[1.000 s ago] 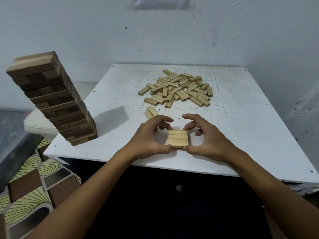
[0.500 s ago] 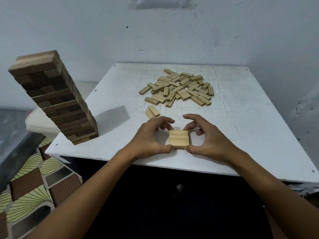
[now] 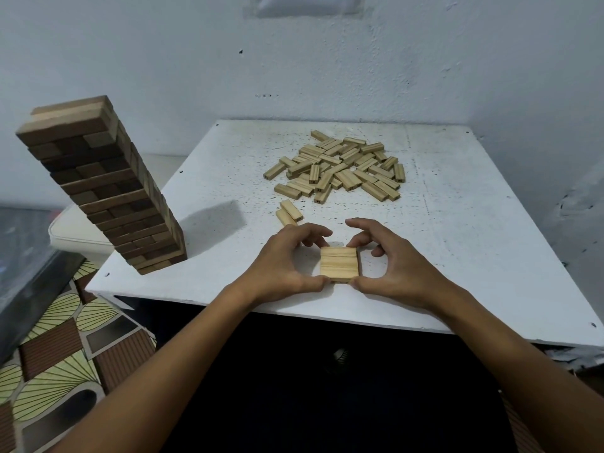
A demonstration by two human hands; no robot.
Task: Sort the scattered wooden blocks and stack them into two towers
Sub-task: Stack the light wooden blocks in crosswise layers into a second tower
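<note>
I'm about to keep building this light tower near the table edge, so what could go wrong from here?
1. The small light stack sits close to the table's near edge; a nudge from either the left hand or the right hand could push it off.
2. The tall dark tower stands at the left corner, so a bumped table might topple it.
3. Reaching to the loose pile passes over the new stack.

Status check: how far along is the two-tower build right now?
Done: the tall dark brown wooden block tower stands at the white table's left edge. In hand: left hand and right hand square up the low light wooden stack. Left: the scattered pile of light blocks and two loose blocks nearby.
</note>
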